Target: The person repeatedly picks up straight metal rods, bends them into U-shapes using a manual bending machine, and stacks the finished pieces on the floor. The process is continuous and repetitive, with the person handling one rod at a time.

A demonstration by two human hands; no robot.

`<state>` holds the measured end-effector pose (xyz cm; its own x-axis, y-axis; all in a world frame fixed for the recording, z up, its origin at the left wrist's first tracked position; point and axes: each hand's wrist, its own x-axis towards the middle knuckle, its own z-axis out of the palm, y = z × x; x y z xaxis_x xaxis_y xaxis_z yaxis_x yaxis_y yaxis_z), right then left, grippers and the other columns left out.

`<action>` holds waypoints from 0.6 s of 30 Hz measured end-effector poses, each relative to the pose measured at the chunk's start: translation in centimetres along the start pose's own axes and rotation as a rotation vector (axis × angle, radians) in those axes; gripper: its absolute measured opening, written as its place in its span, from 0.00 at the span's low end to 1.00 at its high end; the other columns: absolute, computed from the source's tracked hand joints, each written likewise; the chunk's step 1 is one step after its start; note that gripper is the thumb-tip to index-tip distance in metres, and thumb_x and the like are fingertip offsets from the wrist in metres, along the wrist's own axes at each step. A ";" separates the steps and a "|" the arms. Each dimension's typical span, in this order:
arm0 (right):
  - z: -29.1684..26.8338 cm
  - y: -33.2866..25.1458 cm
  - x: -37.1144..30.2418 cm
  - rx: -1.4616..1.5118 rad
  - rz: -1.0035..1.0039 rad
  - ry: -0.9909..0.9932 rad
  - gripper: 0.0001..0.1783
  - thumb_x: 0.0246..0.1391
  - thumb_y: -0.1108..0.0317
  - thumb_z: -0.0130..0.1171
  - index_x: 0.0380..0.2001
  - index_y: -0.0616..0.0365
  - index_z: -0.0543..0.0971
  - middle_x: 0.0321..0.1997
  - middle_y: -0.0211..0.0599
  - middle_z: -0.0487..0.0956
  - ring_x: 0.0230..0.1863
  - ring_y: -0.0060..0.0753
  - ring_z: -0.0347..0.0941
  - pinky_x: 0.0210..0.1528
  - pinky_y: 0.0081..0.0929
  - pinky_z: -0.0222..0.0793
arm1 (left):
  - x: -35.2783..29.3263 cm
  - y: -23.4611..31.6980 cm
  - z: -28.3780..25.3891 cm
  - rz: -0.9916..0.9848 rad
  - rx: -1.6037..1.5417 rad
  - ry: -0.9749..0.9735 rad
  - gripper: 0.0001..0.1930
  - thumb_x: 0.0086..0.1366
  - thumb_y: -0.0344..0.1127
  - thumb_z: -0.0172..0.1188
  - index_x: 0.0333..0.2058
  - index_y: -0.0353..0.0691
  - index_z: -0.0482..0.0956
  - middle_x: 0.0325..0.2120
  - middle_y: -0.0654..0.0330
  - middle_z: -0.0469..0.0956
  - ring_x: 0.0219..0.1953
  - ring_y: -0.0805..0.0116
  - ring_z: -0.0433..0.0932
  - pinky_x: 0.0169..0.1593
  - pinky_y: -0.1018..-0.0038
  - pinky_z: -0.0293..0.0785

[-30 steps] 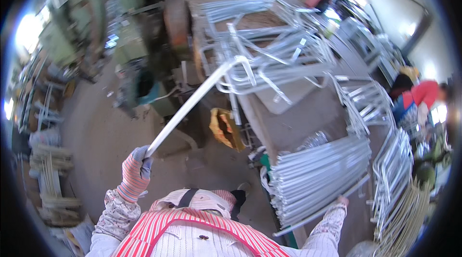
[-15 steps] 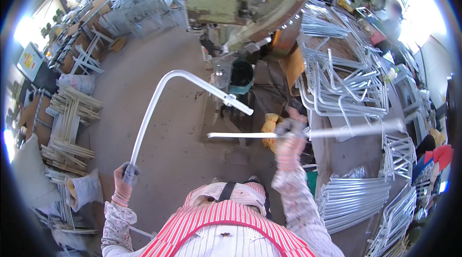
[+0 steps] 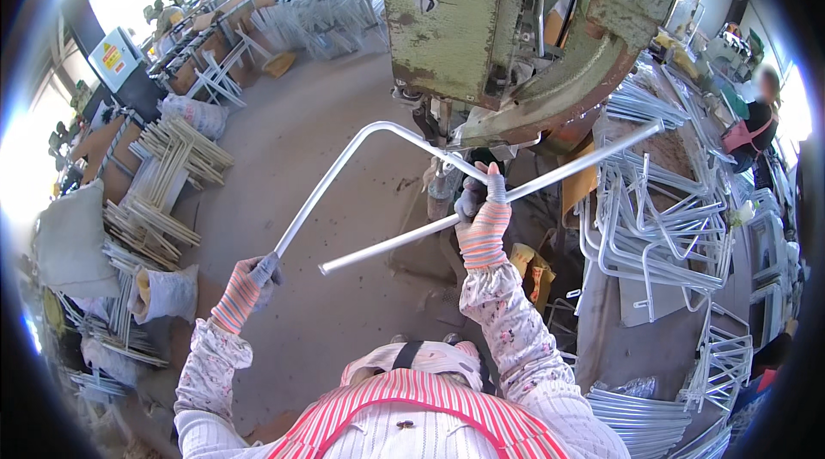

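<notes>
Background: a green machine [image 3: 447,33] beyond the bent tube [image 3: 316,193]; frames [image 3: 662,240] heaped right.

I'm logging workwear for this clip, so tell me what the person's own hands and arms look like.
The left hand and right hand wear knit gloves striped in orange-pink and grey, with darker grey on the fingers. Loose, pale oversleeves with a small scattered print and gathered cuffs cover the forearms; white sleeves show beyond them.

Your head camera looks steeply down and forward, wide and bent toward its rim; your striped apron [image 3: 404,385] lies closest, below; your left hand [image 3: 244,290] and right hand [image 3: 485,225] come next; the green machine [image 3: 443,29] stands beyond.
</notes>
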<state>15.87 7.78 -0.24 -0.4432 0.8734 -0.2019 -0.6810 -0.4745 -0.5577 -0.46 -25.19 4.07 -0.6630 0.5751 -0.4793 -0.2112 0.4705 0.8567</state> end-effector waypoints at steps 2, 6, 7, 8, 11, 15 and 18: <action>-0.2 0.1 0.1 -0.033 0.012 0.033 0.16 0.52 0.56 0.64 0.32 0.60 0.78 0.17 0.27 0.71 0.07 0.14 0.52 0.10 0.17 0.42 | 0.1 0.5 -0.5 -0.031 0.021 -0.017 0.23 0.65 0.52 0.54 0.21 0.37 0.72 0.07 0.73 0.58 0.07 0.84 0.54 0.10 0.81 0.45; -1.3 0.7 0.4 -0.128 0.034 0.111 0.12 0.52 0.59 0.65 0.28 0.56 0.77 0.15 0.24 0.69 0.08 0.13 0.52 0.10 0.15 0.42 | 0.1 1.9 -0.9 -0.046 0.122 -0.013 0.23 0.65 0.52 0.55 0.21 0.37 0.72 0.07 0.74 0.58 0.07 0.84 0.54 0.10 0.80 0.45; -1.5 0.9 0.5 -0.155 0.042 0.145 0.12 0.52 0.59 0.65 0.27 0.55 0.77 0.15 0.23 0.68 0.08 0.12 0.52 0.10 0.15 0.42 | 0.1 1.9 -1.1 -0.011 0.181 -0.023 0.22 0.65 0.51 0.55 0.22 0.36 0.73 0.07 0.74 0.58 0.07 0.84 0.54 0.11 0.80 0.45; -1.6 0.9 0.4 -0.149 0.036 0.126 0.12 0.52 0.59 0.65 0.26 0.54 0.76 0.14 0.22 0.67 0.08 0.12 0.51 0.10 0.15 0.42 | 0.5 1.9 -1.4 -0.011 0.173 -0.020 0.22 0.66 0.50 0.55 0.22 0.36 0.73 0.07 0.74 0.59 0.07 0.85 0.53 0.11 0.80 0.44; -1.7 0.4 -0.3 -0.126 0.012 0.086 0.12 0.55 0.59 0.62 0.25 0.51 0.72 0.12 0.16 0.60 0.08 0.12 0.50 0.10 0.17 0.41 | 1.5 2.6 -1.8 -0.016 0.202 -0.028 0.19 0.67 0.46 0.53 0.25 0.35 0.74 0.09 0.72 0.62 0.08 0.84 0.56 0.11 0.80 0.48; -1.7 -0.8 -4.7 -0.041 -0.010 0.091 0.15 0.61 0.57 0.53 0.24 0.49 0.67 0.10 0.17 0.53 0.08 0.13 0.47 0.11 0.18 0.40 | 1.1 1.3 -0.2 0.440 0.821 0.328 0.13 0.60 0.38 0.58 0.38 0.35 0.76 0.17 0.65 0.73 0.16 0.68 0.71 0.21 0.74 0.66; -1.3 0.0 -9.2 0.095 0.086 -0.037 0.15 0.59 0.55 0.54 0.25 0.50 0.67 0.13 0.23 0.59 0.13 0.20 0.55 0.15 0.22 0.51 | -0.8 2.3 6.3 1.189 1.255 0.528 0.22 0.52 0.33 0.63 0.47 0.37 0.74 0.24 0.58 0.78 0.25 0.54 0.77 0.32 0.67 0.74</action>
<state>20.67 -0.09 0.54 -0.5228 0.8249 -0.2148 -0.6908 -0.5576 -0.4603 4.10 -20.35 5.21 -0.2265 0.8131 0.5362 0.9402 0.3264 -0.0979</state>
